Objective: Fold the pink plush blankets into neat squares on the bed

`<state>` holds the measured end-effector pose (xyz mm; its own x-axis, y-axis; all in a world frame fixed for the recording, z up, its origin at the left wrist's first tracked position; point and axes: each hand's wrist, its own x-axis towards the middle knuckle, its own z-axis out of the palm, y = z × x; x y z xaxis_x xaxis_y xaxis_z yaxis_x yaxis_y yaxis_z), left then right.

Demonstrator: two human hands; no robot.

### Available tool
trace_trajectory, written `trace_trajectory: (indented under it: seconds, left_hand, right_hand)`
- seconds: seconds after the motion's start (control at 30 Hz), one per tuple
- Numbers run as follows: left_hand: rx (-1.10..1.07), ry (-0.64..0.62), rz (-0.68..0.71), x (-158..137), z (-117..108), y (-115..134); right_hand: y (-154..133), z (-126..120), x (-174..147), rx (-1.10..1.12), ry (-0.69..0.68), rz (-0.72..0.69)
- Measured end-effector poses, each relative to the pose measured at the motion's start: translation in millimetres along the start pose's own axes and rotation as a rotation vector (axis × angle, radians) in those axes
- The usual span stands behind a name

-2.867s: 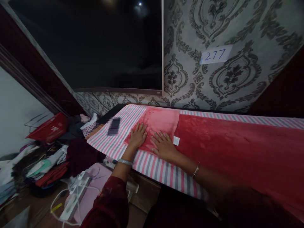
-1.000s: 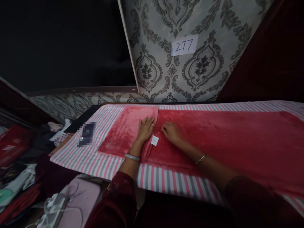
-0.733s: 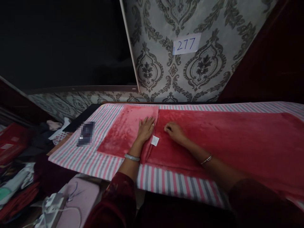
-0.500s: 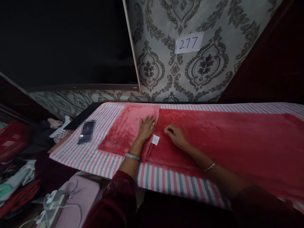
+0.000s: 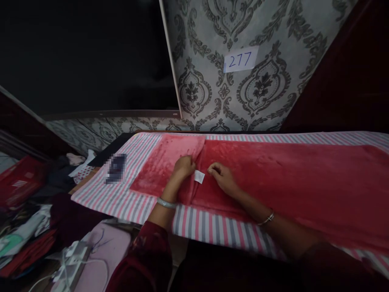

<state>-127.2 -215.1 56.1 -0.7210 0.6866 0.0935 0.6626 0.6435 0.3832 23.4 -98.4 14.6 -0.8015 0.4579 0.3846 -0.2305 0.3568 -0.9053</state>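
A red plush blanket [image 5: 288,182] lies along the surface, its left end folded over into a lighter panel [image 5: 170,150]. My left hand [image 5: 184,167] has its fingers closed on the edge of that fold, which lifts slightly there. Just right of these fingers a small white label [image 5: 199,176] sticks out at the fold's edge. My right hand [image 5: 223,178] is over the blanket, right of the label and apart from it. Its thumb and fingertips are pinched together; whether anything is between them is too small to make out.
A striped pink, grey and white cloth [image 5: 212,227] lies under the blanket. A blurred dark object [image 5: 116,168] rests on its left part. Behind stand a large black screen [image 5: 91,56] and a patterned wall with a paper [image 5: 241,59] marked 277. A power strip [image 5: 71,263] with cables sits at lower left.
My left hand, flat on the folded panel before, has drawn its fingers closed on the fold's edge. My right hand has shifted slightly left, its fingertips closer together. The view has shifted a little.
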Motion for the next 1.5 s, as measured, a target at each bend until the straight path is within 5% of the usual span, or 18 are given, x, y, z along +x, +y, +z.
trace_trajectory:
  seconds: [0.33, 0.47, 0.7, 1.0, 1.33, 1.5]
  left_hand:
    - [-0.352, 0.061, 0.083, -5, -7, -31]
    - [-0.235, -0.041, 0.257, -18, -5, -21]
    - [-0.005, -0.102, 0.298, -45, -8, -4]
    - [0.145, -0.099, 0.271, -45, -4, 5]
    - [-0.261, -0.025, 0.288, -40, -10, -31]
    - [-0.478, -0.03, 0.217, -36, -3, -35]
  right_hand:
    - [-6, 17, -4, 0.161, 0.042, 0.06]
    - [3, 12, -3, 0.298, 0.123, 0.239]
    - [8, 11, -4, 0.456, 0.161, 0.382]
    - [11, 13, -3, 0.459, 0.165, 0.37]
    - [11, 17, -5, 0.402, 0.163, 0.353]
    - [0, 30, -15, 0.088, 0.079, 0.052]
